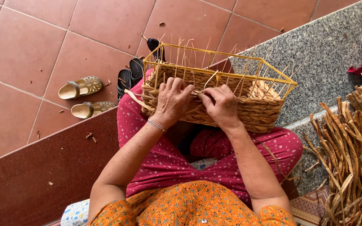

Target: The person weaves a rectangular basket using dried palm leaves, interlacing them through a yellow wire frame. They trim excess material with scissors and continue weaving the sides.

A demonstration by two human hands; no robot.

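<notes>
Both hands on basket (231, 104) rim | left hand (171, 100) flat, right hand (221, 104) pinching strand | I see long axis 9-to-3.

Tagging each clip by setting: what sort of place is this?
Probably a home porch or doorstep used for basket weaving: red floor tiles, sandals left on them, a granite step, and dried weaving strips piled alongside.

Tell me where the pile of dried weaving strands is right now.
In the head view, the pile of dried strands lies at the far right, on the granite step beside the person's right knee, just right of the half-woven basket on their lap.
</notes>
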